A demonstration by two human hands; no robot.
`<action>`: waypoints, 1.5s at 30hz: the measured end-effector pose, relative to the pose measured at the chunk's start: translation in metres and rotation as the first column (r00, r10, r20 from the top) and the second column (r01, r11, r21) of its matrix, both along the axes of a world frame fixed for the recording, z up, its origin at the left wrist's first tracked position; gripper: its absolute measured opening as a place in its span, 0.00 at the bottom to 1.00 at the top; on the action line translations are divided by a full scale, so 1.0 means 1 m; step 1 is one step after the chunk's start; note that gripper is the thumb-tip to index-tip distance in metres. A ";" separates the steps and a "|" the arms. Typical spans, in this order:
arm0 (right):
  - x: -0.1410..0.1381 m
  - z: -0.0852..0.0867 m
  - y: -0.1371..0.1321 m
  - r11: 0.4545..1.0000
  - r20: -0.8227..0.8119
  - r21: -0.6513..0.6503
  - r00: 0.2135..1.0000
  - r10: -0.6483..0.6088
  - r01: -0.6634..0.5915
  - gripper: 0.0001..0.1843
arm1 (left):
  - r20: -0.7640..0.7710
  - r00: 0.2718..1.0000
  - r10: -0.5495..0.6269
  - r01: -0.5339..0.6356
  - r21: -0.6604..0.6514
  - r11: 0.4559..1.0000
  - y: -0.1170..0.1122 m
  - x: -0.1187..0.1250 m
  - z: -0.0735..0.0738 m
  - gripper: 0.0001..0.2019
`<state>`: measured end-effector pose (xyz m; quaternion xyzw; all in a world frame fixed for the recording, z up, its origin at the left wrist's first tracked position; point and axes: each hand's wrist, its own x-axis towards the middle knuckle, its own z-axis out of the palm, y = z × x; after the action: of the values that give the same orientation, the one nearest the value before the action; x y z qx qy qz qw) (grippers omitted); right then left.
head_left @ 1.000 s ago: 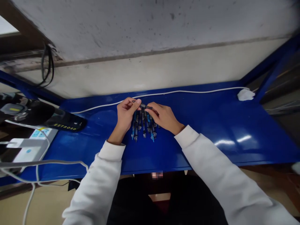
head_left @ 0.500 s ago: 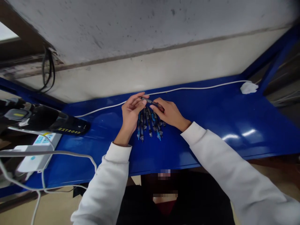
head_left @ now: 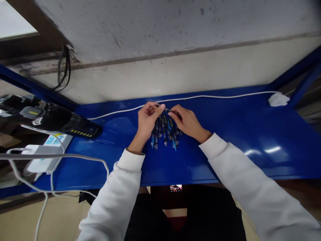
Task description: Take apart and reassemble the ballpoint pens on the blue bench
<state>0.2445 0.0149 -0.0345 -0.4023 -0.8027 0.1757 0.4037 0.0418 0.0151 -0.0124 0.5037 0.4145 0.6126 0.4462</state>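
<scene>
Between my two hands a dark pen [head_left: 168, 109] is held nearly level above the blue shelf. Its left end is pinched by the thumb and fingers of my left hand [head_left: 147, 120]. The fingers of my right hand [head_left: 189, 123] are closed round its other end and cover part of it. Just below the hands lies a group of several pens [head_left: 164, 132], some black and some blue, fanned out side by side on the blue surface [head_left: 170, 167]. My hands hide their upper ends.
A black bottle [head_left: 67, 120] leans at the left by a white power strip [head_left: 47, 160] with loose white cables [head_left: 82, 156]. A thin white cord [head_left: 213, 96] runs along the wall to a white lump [head_left: 278, 99]. A lit screen [head_left: 176, 188] shows below the shelf edge.
The left thumb and fingers have closed onto the pen's end; before, that hand was more spread. The whole view has shifted slightly, and the pens on the shelf lie as before.
</scene>
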 end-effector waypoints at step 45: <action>0.002 0.011 -0.006 1.000 0.061 -0.026 0.998 0.005 -0.004 0.13 | 0.102 0.992 0.073 -0.069 -0.046 0.997 0.002 -0.004 0.001 0.22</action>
<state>0.2462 0.0088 -0.0235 -0.4108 -0.8131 0.1747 0.3736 0.0377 0.0175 -0.0117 0.4466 0.4214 0.6446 0.4555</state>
